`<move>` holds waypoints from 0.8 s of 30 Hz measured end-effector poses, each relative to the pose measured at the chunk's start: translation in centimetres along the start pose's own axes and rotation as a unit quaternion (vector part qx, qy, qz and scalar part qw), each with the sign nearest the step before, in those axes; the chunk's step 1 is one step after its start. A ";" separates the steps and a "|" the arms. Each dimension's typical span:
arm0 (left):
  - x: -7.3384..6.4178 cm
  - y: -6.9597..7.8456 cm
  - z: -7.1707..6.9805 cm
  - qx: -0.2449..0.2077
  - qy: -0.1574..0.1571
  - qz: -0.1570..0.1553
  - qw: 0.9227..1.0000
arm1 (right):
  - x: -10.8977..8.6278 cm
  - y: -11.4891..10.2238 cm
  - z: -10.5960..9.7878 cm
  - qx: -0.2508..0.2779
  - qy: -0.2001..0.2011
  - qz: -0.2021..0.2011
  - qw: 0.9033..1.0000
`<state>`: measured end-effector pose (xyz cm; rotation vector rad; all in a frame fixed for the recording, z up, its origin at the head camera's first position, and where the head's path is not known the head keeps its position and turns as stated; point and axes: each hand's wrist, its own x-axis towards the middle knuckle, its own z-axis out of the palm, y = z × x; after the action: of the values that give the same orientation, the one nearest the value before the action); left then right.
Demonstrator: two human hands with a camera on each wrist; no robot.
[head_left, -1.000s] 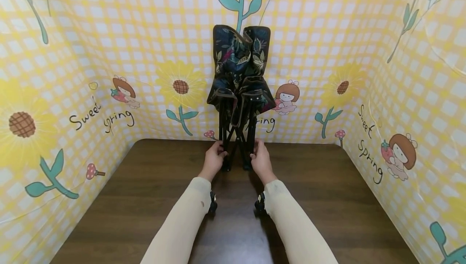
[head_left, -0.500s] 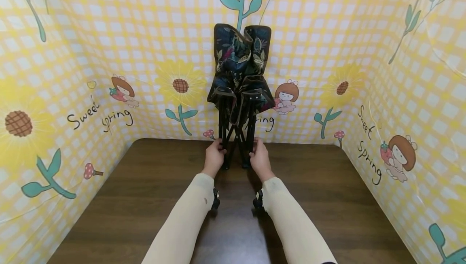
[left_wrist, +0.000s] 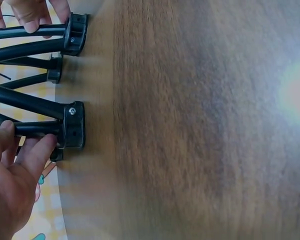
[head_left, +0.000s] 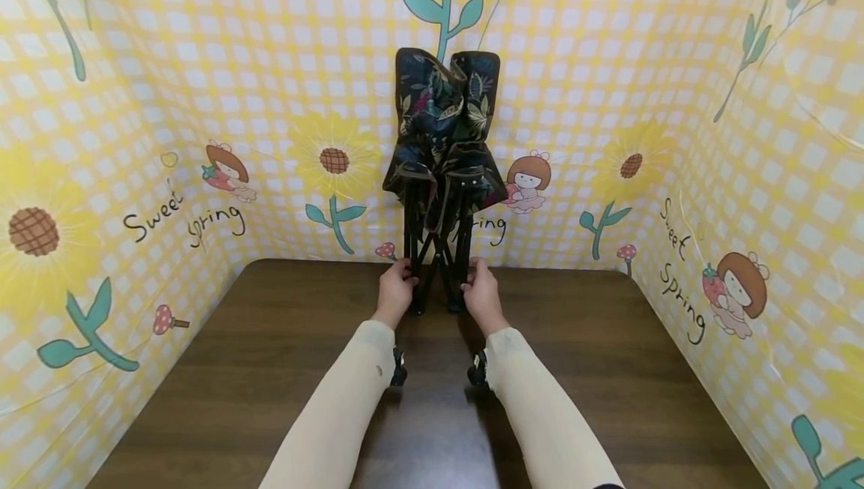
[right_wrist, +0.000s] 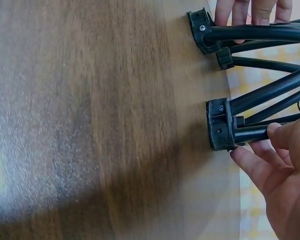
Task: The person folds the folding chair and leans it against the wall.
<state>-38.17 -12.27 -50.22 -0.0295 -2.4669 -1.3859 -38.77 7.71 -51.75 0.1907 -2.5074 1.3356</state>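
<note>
A folding camp chair (head_left: 439, 121) with dark floral fabric and black tube legs stands upright, mostly folded, at the back edge of the table. My left hand (head_left: 395, 290) pinches its left leg tube low down, just above the black plastic foot (left_wrist: 74, 125). On the other side my right hand (head_left: 482, 294) grips the right leg tube, thumb and fingers around it near the foot (right_wrist: 220, 125). Crossed tubes run between the two legs. Two smaller feet behind show in both wrist views.
The dark wooden table (head_left: 432, 429) spreads out in front of the chair. Behind and at both sides hangs a yellow checked cloth (head_left: 297, 46) with sunflowers and cartoon figures, close behind the chair. Small black devices (head_left: 477, 369) sit on both wrists.
Both hands keep their places on the chair legs. The chair stands as before; only the camera view shifts slightly.
</note>
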 end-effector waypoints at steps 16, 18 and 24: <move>-0.4 0.3 -1.3 0.001 -0.025 0.000 1.000 | 0.2 -0.3 -0.7 0.011 -0.017 0.020 1.000; -0.5 0.3 -1.5 -0.006 -0.037 -0.002 0.999 | 0.0 -0.5 -0.9 0.016 -0.020 0.025 0.999; -0.5 0.3 -1.8 -0.017 -0.053 -0.007 0.998 | -0.7 -1.0 -1.7 0.022 -0.036 0.022 0.999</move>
<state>-37.22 -13.55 -49.27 -0.0967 -2.5343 -1.4677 -37.53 8.52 -50.25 0.1981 -2.5560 1.4272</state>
